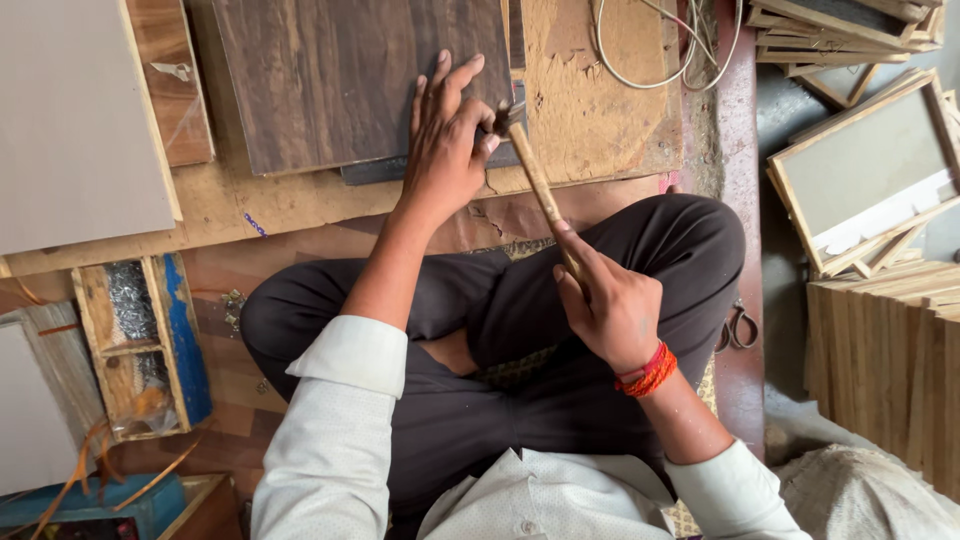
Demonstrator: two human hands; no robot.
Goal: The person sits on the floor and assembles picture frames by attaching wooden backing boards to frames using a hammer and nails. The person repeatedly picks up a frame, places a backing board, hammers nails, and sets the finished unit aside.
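Hammer meets panel edge
Right hand (610, 305) grips the wooden hammer (537, 180) tightly; left hand (447, 150) presses the dark board (330, 80) flat, fingertips pinched, apparently steadying something small at the hammerhead.

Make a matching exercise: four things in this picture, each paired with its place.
1. hammer
2. dark wood panel
3. scissors
4. wooden box with a blue side

a. under the left hand
b. floor by the person's right knee
c. in the right hand
d. floor at the person's left

Pairs: 1-c, 2-a, 3-b, 4-d
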